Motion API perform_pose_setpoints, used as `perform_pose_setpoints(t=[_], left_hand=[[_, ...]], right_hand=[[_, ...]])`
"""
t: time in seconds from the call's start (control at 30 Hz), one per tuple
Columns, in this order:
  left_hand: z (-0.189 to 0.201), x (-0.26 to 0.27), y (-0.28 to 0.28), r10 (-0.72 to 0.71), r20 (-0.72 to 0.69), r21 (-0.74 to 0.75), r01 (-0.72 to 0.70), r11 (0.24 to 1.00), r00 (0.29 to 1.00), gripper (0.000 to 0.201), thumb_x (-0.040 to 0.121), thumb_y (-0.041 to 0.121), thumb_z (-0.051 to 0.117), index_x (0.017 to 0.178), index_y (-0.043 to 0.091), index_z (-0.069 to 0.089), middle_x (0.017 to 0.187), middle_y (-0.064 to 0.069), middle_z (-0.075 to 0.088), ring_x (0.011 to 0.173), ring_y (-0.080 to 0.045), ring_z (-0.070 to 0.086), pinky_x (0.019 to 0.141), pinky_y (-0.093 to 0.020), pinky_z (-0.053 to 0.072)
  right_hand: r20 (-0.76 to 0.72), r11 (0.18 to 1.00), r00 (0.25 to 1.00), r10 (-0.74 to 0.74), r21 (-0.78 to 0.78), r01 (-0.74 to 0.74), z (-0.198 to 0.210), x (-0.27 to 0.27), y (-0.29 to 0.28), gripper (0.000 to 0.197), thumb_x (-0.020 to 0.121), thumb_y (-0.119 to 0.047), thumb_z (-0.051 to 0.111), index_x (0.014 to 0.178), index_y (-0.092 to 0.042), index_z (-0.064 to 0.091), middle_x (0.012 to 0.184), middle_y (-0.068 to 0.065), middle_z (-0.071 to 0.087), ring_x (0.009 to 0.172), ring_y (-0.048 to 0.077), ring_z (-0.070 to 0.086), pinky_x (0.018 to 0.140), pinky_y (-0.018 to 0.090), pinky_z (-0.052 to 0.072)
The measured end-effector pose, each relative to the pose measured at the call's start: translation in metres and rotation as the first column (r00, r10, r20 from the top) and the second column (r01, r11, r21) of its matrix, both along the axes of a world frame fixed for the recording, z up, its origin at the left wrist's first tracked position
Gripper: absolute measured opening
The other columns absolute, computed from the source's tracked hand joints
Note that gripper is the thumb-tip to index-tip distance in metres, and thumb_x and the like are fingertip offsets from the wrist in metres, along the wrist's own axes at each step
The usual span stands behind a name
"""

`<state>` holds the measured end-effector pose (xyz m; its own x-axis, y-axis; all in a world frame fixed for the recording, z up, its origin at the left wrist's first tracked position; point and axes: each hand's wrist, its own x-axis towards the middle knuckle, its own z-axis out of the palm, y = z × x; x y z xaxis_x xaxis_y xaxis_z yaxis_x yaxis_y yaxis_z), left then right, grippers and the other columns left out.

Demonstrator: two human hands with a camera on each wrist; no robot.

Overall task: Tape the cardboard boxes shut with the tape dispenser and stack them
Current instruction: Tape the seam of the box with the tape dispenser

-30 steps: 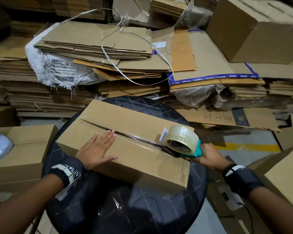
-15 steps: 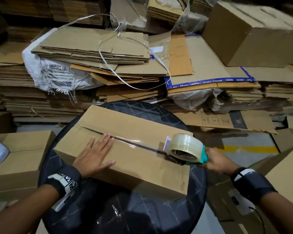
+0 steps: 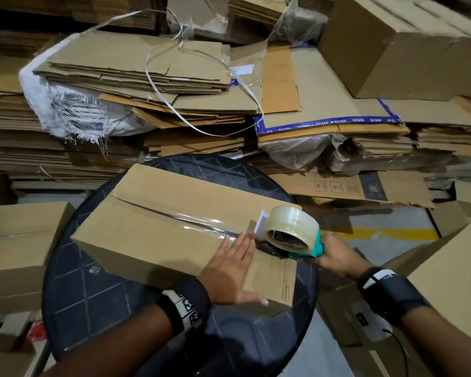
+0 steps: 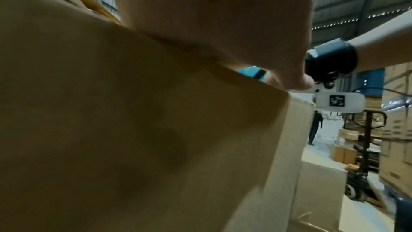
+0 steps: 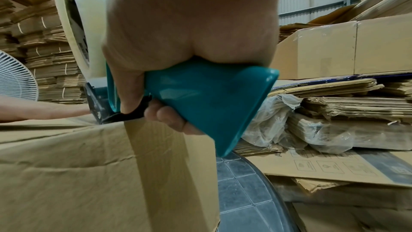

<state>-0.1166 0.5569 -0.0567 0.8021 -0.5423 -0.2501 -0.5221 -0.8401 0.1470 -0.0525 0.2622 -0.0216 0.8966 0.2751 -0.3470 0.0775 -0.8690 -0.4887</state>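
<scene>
A long cardboard box (image 3: 158, 235) lies on a round dark table (image 3: 93, 295), with clear tape (image 3: 201, 221) running along its top seam. The tape dispenser (image 3: 291, 235), teal-handled with a clear roll, sits at the box's right end. My right hand (image 3: 335, 257) grips its teal handle (image 5: 207, 101). My left hand (image 3: 229, 265) lies flat on the box top near the right end, fingers straight, fingertips just beside the dispenser, thumb over the front edge. In the left wrist view the box (image 4: 133, 130) fills the frame under my palm.
Stacks of flattened cardboard (image 3: 136, 77) crowd the far side. A closed box (image 3: 19, 248) stands left of the table, a big one (image 3: 408, 47) at the back right, another (image 3: 457, 278) at the right. A white fan (image 5: 15, 77) stands at the left. A pallet jack (image 4: 365, 147) and a distant person (image 4: 315, 126) are behind.
My left hand slid from the middle of the box top to the right end, next to the dispenser. The dispenser stayed at the right end.
</scene>
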Motion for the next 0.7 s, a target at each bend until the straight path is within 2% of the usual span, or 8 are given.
perform_pose_setpoints(t=[0.17, 0.3, 0.33, 0.47, 0.6, 0.7], left_hand=[[-0.004, 0.000, -0.008, 0.108, -0.028, 0.022, -0.107, 0.994, 0.994, 0.142, 0.063, 0.104, 0.021, 0.154, 0.003, -0.019, 0.162, -0.010, -0.029, 0.149, -0.022, -0.027, 0.123, -0.052, -0.005], [0.001, 0.004, -0.001, 0.160, -0.067, 0.029, -0.158, 0.987, 0.985, 0.141, 0.063, 0.103, 0.025, 0.155, 0.006, -0.020, 0.163, -0.006, -0.028, 0.149, -0.017, -0.028, 0.123, -0.048, -0.010], [0.003, 0.006, 0.001, 0.165, -0.074, 0.030, -0.163, 0.986, 0.983, 0.142, 0.062, 0.103, 0.027, 0.155, 0.007, -0.020, 0.163, -0.006, -0.027, 0.149, -0.017, -0.028, 0.123, -0.048, -0.011], [0.009, 0.020, 0.023, 0.139, -0.079, 0.023, -0.138, 0.990, 0.987, 0.142, 0.062, 0.102, 0.030, 0.156, 0.008, -0.017, 0.163, -0.006, -0.025, 0.150, -0.016, -0.025, 0.123, -0.048, -0.011], [0.017, 0.036, 0.055, 0.085, -0.115, 0.049, -0.080, 0.996, 0.990, 0.131, 0.070, 0.096, 0.028, 0.157, 0.008, -0.016, 0.164, -0.007, -0.023, 0.149, -0.015, -0.025, 0.123, -0.047, -0.011], [0.021, 0.038, 0.057, 0.156, -0.140, 0.016, -0.156, 0.988, 0.978, 0.131, 0.067, 0.098, 0.017, 0.157, 0.007, -0.014, 0.166, -0.009, -0.019, 0.149, -0.014, -0.023, 0.123, -0.042, -0.012]], right_hand=[[0.037, 0.997, 0.999, 0.016, 0.080, -0.019, -0.012, -0.005, 0.000, 0.030, 0.081, -0.038, 0.082, 0.105, -0.025, 0.069, 0.096, -0.009, 0.072, 0.087, -0.001, 0.066, 0.075, 0.016, 0.053], [0.087, 0.992, 0.995, 0.052, 0.114, -0.062, -0.015, -0.003, 0.006, 0.024, 0.084, -0.037, 0.079, 0.102, -0.031, 0.065, 0.092, -0.013, 0.068, 0.085, -0.005, 0.063, 0.073, 0.010, 0.050], [0.099, 0.991, 0.994, 0.054, 0.113, -0.065, -0.017, -0.002, 0.008, 0.022, 0.084, -0.036, 0.079, 0.100, -0.031, 0.064, 0.091, -0.013, 0.067, 0.084, -0.005, 0.063, 0.072, 0.011, 0.050], [0.104, 0.985, 0.995, 0.006, 0.168, -0.024, -0.029, 0.005, 0.024, 0.013, 0.086, -0.031, 0.077, 0.091, -0.026, 0.066, 0.082, -0.006, 0.070, 0.075, 0.004, 0.067, 0.072, 0.029, 0.059], [0.102, 0.945, 0.993, -0.054, 0.326, 0.018, -0.035, 0.006, 0.047, 0.014, 0.085, -0.029, 0.079, 0.088, -0.020, 0.068, 0.076, -0.002, 0.072, 0.065, 0.009, 0.070, 0.063, 0.028, 0.058], [0.110, 0.935, 0.993, -0.050, 0.354, 0.007, -0.035, 0.003, 0.054, 0.014, 0.088, -0.032, 0.076, 0.085, -0.021, 0.068, 0.072, -0.002, 0.073, 0.062, 0.008, 0.070, 0.061, 0.025, 0.057]])
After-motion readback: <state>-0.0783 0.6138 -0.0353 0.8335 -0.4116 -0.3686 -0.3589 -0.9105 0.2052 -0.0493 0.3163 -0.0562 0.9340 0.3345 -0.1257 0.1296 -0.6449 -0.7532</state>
